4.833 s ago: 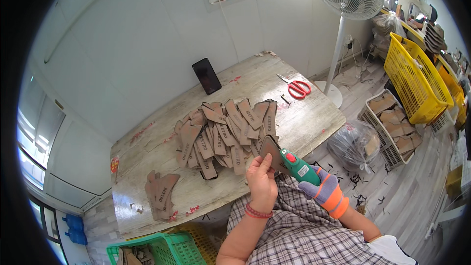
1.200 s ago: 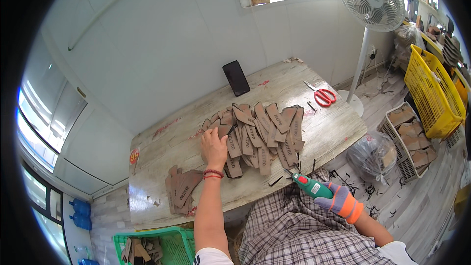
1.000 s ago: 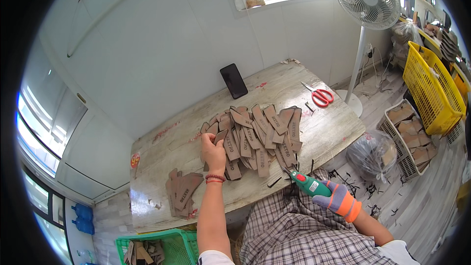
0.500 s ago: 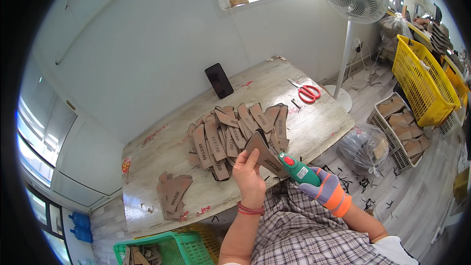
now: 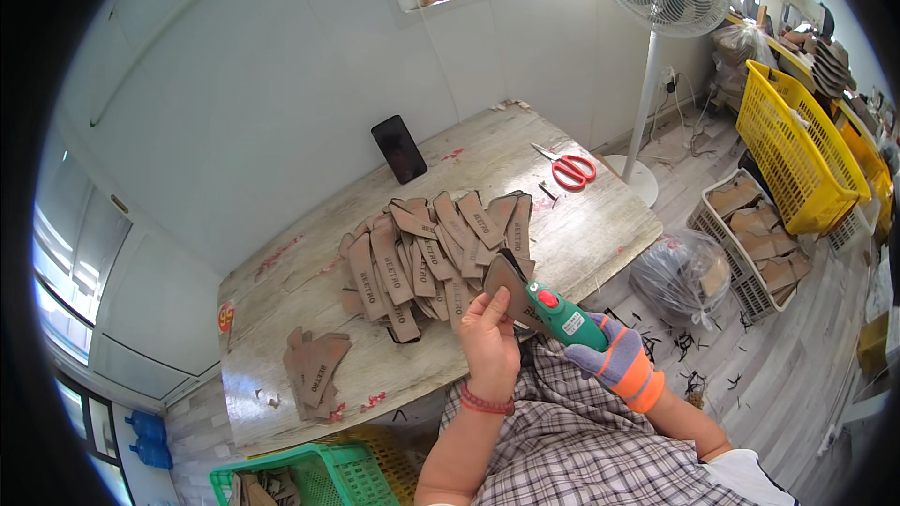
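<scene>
With your left hand (image 5: 492,342), a red bracelet (image 5: 487,403) at its wrist, you hold a brown piece (image 5: 507,288) at the near edge of the table (image 5: 251,347), above your checked clothing (image 5: 581,450). That grip is a pinch, your thumb on the near face and the fingers partly hidden behind it. Your gloved right hand (image 5: 619,364) has its grip wrapped around a green tool (image 5: 572,321) with a red button, its nose at the piece's right edge; whether the two touch you cannot tell from here. Beyond your hands, a heap (image 5: 412,267) of similar lettered pieces spreads across the middle of the table, with a smaller pile (image 5: 316,370) well to its left. A dark phone (image 5: 399,149) stands tilted behind the heap, and red-handled scissors (image 5: 572,171) lie open toward the far right. Dark scraps (image 5: 692,347) litter the floor to your right, near a plastic bag (image 5: 680,272) and a pale crate (image 5: 729,258) of brown pieces. A green basket (image 5: 361,476) holding more sits at lower left.
</scene>
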`<control>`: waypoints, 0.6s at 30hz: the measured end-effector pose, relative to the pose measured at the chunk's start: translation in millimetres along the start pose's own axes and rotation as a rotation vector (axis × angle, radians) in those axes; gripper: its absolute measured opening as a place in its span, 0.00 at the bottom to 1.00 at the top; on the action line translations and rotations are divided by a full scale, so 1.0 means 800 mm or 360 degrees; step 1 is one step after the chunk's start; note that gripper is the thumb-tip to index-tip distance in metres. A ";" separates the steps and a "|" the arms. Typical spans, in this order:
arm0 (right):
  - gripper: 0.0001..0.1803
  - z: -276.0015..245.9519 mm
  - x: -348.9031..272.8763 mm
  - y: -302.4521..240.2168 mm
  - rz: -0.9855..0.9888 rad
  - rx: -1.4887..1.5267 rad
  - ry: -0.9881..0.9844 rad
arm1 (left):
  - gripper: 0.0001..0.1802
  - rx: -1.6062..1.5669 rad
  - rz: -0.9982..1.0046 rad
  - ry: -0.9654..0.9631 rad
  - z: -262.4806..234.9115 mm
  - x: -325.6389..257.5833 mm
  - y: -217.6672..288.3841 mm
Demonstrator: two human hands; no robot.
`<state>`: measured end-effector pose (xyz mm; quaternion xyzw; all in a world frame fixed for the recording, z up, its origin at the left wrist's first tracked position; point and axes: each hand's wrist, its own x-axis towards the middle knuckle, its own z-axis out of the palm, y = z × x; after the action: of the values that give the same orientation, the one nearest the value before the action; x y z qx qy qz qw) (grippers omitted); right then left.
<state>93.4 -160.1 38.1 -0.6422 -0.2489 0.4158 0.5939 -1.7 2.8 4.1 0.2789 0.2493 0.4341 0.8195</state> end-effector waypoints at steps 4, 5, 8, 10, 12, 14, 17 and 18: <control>0.31 -0.001 -0.001 0.003 -0.0061 0.0008 0.0020 | 0.03 0.0025 -0.0010 -0.0041 -0.003 -0.009 -0.008; 0.31 -0.002 -0.001 0.003 -0.0050 0.0027 0.0020 | 0.03 0.0036 -0.0005 -0.0069 -0.004 -0.012 -0.009; 0.31 -0.003 0.000 0.002 -0.0067 -0.0026 0.0024 | 0.03 0.0094 0.0006 -0.0090 -0.004 -0.020 -0.011; 0.31 -0.004 0.000 0.002 -0.0071 -0.0056 0.0022 | 0.03 0.0138 0.0009 -0.0086 -0.007 -0.023 -0.012; 0.31 -0.007 0.001 0.003 -0.0048 -0.0041 0.0023 | 0.04 0.0183 0.0001 -0.0089 -0.011 -0.025 -0.012; 0.31 -0.011 0.001 0.005 -0.0071 -0.0096 0.0024 | 0.04 0.0229 0.0034 -0.0122 -0.011 -0.027 -0.008; 0.30 -0.013 -0.002 0.001 -0.0036 -0.0104 -0.0008 | 0.04 0.0328 0.0116 -0.0140 -0.012 -0.025 -0.001; 0.30 -0.013 -0.003 0.000 -0.0013 -0.0093 -0.0027 | 0.04 0.0367 0.0151 -0.0139 -0.013 -0.024 0.002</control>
<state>101.0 -167.5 38.4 -0.6547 -0.2685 0.4115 0.5744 -18.9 -10.3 1.0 0.4015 0.2482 0.4281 0.7707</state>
